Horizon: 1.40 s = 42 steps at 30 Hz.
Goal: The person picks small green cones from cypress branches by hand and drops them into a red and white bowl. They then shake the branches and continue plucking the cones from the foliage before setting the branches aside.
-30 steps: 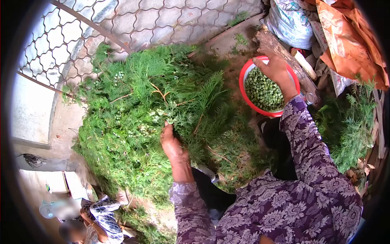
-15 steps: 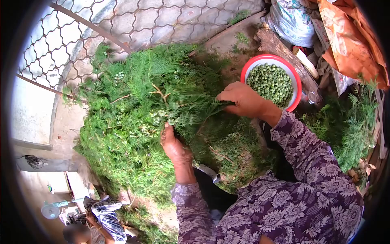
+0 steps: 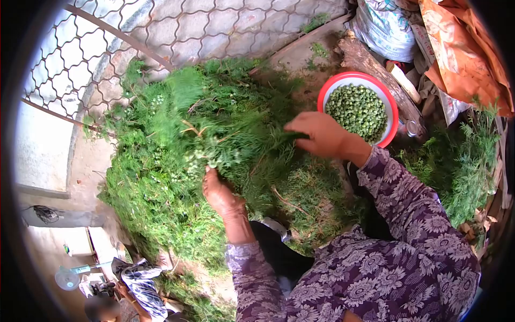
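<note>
My left hand (image 3: 221,194) is closed on a leafy evergreen branch (image 3: 228,134), its thumb and fingertips at a cluster of pale green seed cones (image 3: 206,156). The branch's feathery sprays are smeared by motion, and a broken tan stem shows on it. My right hand (image 3: 320,134) hovers by the right tips of the foliage, thumb and fingers apart with nothing visible between them. Just beyond that hand is a red-rimmed white basin (image 3: 393,115) holding many small round green cones (image 3: 357,112).
A big heap of cut green branches (image 3: 166,193) spreads below and left of my hands. Wavy wire mesh (image 3: 225,27) stands behind it. At the right lie a log (image 3: 351,51), a white sack (image 3: 383,32), orange sheeting (image 3: 461,53) and more greenery (image 3: 469,166). Another person (image 3: 142,290) is at lower left.
My left hand has moved slightly left with the branch, whose sprays swing leftward. My right hand's fingers have come apart from the foliage tips they pinched.
</note>
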Each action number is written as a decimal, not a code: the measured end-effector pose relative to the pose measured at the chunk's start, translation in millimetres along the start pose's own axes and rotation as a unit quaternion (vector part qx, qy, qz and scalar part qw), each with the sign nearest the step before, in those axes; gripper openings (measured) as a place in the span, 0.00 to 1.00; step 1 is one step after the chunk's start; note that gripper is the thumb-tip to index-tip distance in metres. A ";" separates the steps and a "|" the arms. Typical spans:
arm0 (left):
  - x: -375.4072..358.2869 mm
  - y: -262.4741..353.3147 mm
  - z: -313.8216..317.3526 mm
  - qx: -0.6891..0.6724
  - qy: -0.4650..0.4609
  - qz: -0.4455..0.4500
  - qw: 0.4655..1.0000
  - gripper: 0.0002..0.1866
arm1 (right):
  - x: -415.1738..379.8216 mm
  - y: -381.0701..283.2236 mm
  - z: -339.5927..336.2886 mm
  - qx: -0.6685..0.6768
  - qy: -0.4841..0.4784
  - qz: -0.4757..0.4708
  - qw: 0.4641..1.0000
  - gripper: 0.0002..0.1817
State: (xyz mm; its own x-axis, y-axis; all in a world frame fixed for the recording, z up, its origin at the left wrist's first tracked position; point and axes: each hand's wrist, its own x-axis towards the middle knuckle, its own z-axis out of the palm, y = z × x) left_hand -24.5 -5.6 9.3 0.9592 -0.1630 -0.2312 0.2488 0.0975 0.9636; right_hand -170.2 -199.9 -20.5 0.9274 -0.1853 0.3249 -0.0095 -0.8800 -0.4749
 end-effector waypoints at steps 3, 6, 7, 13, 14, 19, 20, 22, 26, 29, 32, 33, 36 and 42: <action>10.6 -19.2 -3.0 -0.014 -0.017 0.012 1.000 0.16 | 7.4 -9.6 -9.1 0.204 0.191 0.011 0.960 0.17; 13.8 -30.5 -3.8 -0.011 -0.043 0.021 0.999 0.12 | 13.1 -19.0 -11.1 0.182 0.324 0.032 0.928 0.20; 13.1 -31.6 -2.3 0.005 -0.053 0.029 0.998 0.11 | 13.2 -22.3 -11.0 0.182 0.324 0.032 0.928 0.20; -5.5 -34.6 17.8 -0.026 -0.078 0.013 0.997 0.13 | 9.3 -38.6 24.4 0.227 0.103 0.067 0.966 0.13; -6.3 -33.9 18.2 -0.031 -0.086 0.010 0.996 0.12 | 8.3 -38.5 29.8 0.238 0.098 0.085 0.963 0.14; -8.0 -34.9 18.8 -0.026 -0.105 -0.002 0.994 0.11 | 14.2 -40.0 37.6 0.217 0.120 0.116 0.962 0.17; -8.5 -36.3 17.8 -0.026 -0.104 -0.002 0.994 0.11 | 15.4 -38.7 40.0 0.237 0.134 0.132 0.953 0.18; -11.3 -36.9 18.4 -0.006 -0.126 -0.001 0.992 0.11 | 17.8 -37.3 41.6 0.237 0.136 0.116 0.955 0.18; -11.4 -41.8 17.0 -0.014 -0.127 -0.015 0.992 0.10 | 16.9 -36.7 51.4 0.207 0.162 0.055 0.963 0.17; -12.0 -41.3 15.5 -0.017 -0.141 -0.033 0.989 0.10 | 17.7 -34.6 51.1 0.227 0.146 0.044 0.962 0.17; -12.8 -36.7 15.3 -0.005 -0.138 -0.046 0.989 0.10 | 18.2 -36.9 36.8 0.262 0.063 0.088 0.959 0.14; -13.9 -33.6 16.9 -0.013 -0.136 -0.045 0.990 0.10 | 18.0 -37.8 32.9 0.262 0.063 0.087 0.959 0.14; -10.0 -36.1 14.0 -0.019 -0.148 -0.041 0.988 0.09 | 17.1 -34.1 27.1 0.331 0.000 0.155 0.931 0.12; -14.3 -32.9 15.9 -0.055 -0.181 -0.069 0.980 0.06 | 14.3 -28.3 17.4 0.591 -0.085 0.216 0.772 0.05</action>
State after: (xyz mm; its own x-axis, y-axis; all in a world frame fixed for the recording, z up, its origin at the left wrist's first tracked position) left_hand -48.5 -22.1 -17.0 0.8099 -0.5170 -0.2772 0.4050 0.1511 0.9017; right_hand -150.2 -170.1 -16.6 0.9699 -0.2017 -0.1365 -0.0762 0.2811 -0.9567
